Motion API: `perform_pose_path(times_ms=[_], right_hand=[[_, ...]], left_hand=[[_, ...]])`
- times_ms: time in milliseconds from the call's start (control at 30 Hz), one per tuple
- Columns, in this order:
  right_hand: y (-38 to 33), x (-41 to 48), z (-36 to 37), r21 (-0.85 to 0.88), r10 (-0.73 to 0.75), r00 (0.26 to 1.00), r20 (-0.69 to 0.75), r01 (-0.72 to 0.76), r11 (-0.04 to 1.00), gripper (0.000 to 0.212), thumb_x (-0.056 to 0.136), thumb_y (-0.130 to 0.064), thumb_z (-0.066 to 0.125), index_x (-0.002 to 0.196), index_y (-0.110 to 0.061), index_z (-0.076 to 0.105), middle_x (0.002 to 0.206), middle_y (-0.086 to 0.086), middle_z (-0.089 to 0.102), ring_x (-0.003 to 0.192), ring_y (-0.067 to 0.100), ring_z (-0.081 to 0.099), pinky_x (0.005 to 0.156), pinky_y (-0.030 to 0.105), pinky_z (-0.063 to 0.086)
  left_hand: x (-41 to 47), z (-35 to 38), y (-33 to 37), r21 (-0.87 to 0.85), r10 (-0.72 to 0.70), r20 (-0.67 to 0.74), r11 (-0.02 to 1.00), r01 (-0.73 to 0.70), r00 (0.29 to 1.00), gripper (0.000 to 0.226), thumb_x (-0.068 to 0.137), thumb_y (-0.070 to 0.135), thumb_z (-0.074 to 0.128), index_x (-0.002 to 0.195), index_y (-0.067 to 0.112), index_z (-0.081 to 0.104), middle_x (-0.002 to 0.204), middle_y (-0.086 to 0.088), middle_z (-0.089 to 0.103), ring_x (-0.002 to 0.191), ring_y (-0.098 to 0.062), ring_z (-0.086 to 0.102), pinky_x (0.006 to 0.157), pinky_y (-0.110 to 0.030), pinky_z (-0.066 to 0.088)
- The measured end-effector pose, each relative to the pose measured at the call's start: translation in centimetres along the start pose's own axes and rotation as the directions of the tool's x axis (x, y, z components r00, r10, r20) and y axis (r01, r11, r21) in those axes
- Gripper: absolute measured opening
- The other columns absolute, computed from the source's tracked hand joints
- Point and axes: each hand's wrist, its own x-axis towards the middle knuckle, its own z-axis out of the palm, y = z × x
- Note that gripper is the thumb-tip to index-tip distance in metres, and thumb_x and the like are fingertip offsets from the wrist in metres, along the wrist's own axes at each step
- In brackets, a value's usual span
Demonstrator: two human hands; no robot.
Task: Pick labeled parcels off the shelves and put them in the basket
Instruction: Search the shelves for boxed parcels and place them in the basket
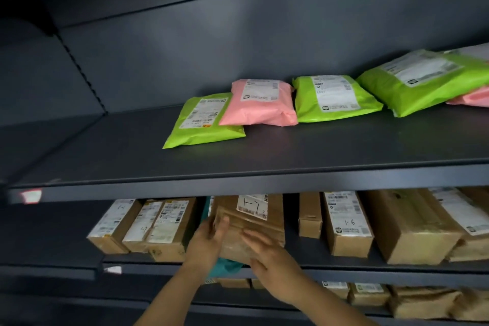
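- The parcel (254, 222) lies just ahead of both hands on the middle shelf (370, 268). Its long axis runs away from them into the shelf, with the labelled end farthest and raised.
- The left hand (207, 239) grips the parcel's near-left edge, thumb on the top face and fingers wrapped round the side.
- The right hand (270, 257) rests on the near-right corner with its fingers fairly straight and flat on the wrapping, pressing rather than clasping.
- Both hands are in contact and about equally near. The left has the firmer hold.
- A teal bag (227, 267) sits below the hands, under the parcel's near end.
- Boxes (158, 227) stand close outside the left hand, and another box (309, 216) stands beyond the right.
- Judgement: the parcel should come straight back along its long axis, towards the person.
- The basket is out of view.
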Motion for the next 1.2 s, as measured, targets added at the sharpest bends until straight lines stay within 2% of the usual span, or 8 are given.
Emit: perform_pose_path(times_ms=[200,300,433,533,700,1000,1133,1200], right_hand=[[2.3,0.0,-1.2,0.316,0.323,0.910,-0.260,-0.236,0.919,0.060,0.096,-0.026,0.050,0.149,-0.020,0.022,0.152,-0.001,0.026,0.135,0.014,0.035,0.110,0.024,0.030],[3.7,0.1,-1.6,0.408,0.495,0.865,-0.082,-0.424,0.809,0.063,0.096,-0.034,0.050,0.148,-0.011,0.022,0.148,0.005,0.038,0.132,0.020,0.041,0.108,0.030,0.034],[3.7,-0.4,-1.3,0.369,0.473,0.878,-0.078,-0.416,0.831,0.040,0.093,-0.028,0.056,0.131,-0.022,0.047,0.125,-0.004,0.059,0.113,0.013,0.055,0.098,0.028,0.044],[3.4,-0.9,-1.7,0.278,0.466,0.877,-0.120,-0.421,0.864,0.040,0.093,-0.038,0.054,0.131,-0.031,0.046,0.125,-0.006,0.055,0.113,0.013,0.054,0.094,0.028,0.045],[3.5,-1.2,-2.7,0.272,0.504,0.853,-0.136,-0.457,0.847,0.053,0.092,-0.051,0.047,0.140,-0.031,0.040,0.134,-0.001,0.050,0.118,0.018,0.054,0.099,0.035,0.046],[4.4,-0.9,-3.8,0.372,0.536,0.824,-0.184,-0.446,0.814,0.055,0.097,-0.039,0.047,0.146,-0.019,0.032,0.140,0.005,0.045,0.120,0.018,0.051,0.099,0.025,0.039],[4.7,-0.4,-3.4,0.365,0.503,0.851,-0.152,-0.425,0.828,0.057,0.097,-0.028,0.048,0.148,-0.019,0.026,0.140,0.004,0.045,0.121,0.017,0.050,0.101,0.021,0.039],[5.0,-0.4,-3.5,0.345,0.478,0.862,-0.167,-0.403,0.848,0.049,0.096,-0.025,0.048,0.144,-0.020,0.035,0.136,0.004,0.047,0.116,0.016,0.052,0.100,0.021,0.040]], left_hand=[[-0.1,0.6,-0.9,-0.017,-0.135,0.013,0.991,0.135,0.991,0.052,0.094,0.040,0.050,0.141,0.021,0.035,0.118,-0.001,0.056,0.105,-0.021,0.052,0.096,-0.037,0.045],[-1.3,1.1,-1.5,-0.197,-0.184,0.135,0.958,0.209,0.974,0.051,0.095,0.028,0.053,0.141,0.026,0.033,0.112,0.007,0.056,0.103,-0.016,0.054,0.093,-0.036,0.048],[-2.0,0.7,-2.6,-0.252,-0.176,0.216,0.940,0.229,0.960,0.056,0.091,0.014,0.058,0.137,0.032,0.030,0.108,0.012,0.053,0.100,-0.012,0.054,0.083,-0.029,0.051],[-1.8,-0.1,-2.7,-0.227,-0.189,0.253,0.942,0.248,0.949,0.057,0.090,0.018,0.060,0.138,0.032,0.032,0.112,0.010,0.053,0.108,-0.017,0.053,0.094,-0.037,0.050],[-0.9,-0.8,-1.9,-0.127,-0.173,0.269,0.969,0.213,0.947,0.048,0.093,0.029,0.055,0.138,0.029,0.039,0.119,0.004,0.057,0.106,-0.015,0.057,0.072,-0.023,0.054],[1.3,1.4,-0.1,0.070,0.042,0.210,0.996,-0.058,0.977,0.065,0.096,0.027,0.050,0.147,0.038,0.012,0.138,0.000,0.048,0.123,-0.020,0.050,0.108,-0.038,0.037],[1.5,3.3,-0.6,0.567,0.309,0.096,0.765,-0.307,0.946,0.059,0.097,0.036,0.045,0.149,0.035,0.015,0.158,0.002,0.000,0.146,-0.026,0.005,0.118,-0.042,0.016],[2.0,4.2,-0.8,0.680,0.426,0.210,0.583,-0.444,0.880,0.060,0.095,0.052,0.034,0.148,0.027,0.024,0.158,0.002,0.004,0.146,-0.025,0.004,0.117,-0.049,0.017]])
